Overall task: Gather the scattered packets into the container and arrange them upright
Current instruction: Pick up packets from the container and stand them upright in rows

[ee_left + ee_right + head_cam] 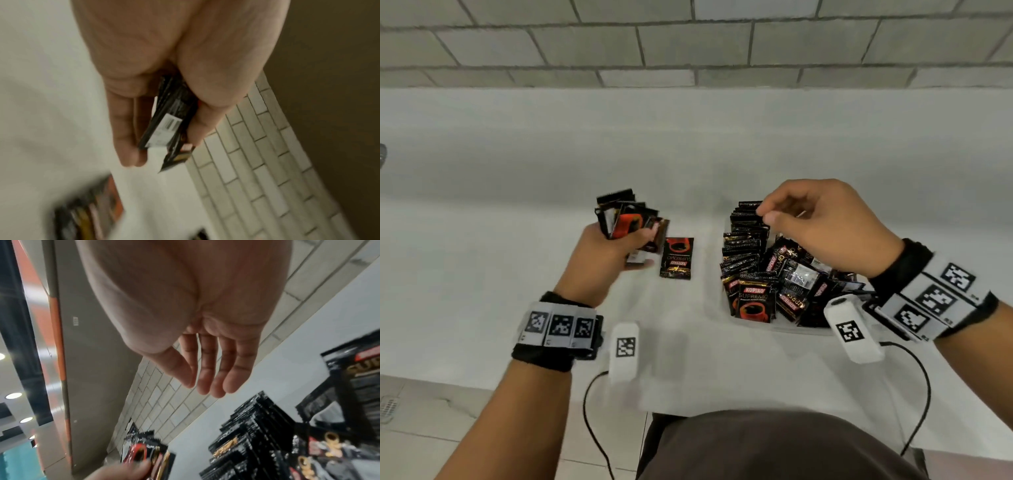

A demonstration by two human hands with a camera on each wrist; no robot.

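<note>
The left hand (602, 255) grips a fanned bundle of packets (628, 219) above the white worktop (517, 257), while the right hand (822, 226), fingers relaxed and empty, hovers over upright packets in the container (784, 329).

The right hand (205, 353) hangs with fingers (207, 379) loosely extended, empty, above upright rows of black packets (252, 423) at five o'clock; the left hand (123, 470) at seven o'clock clutches a packet bundle (146, 451)
</note>
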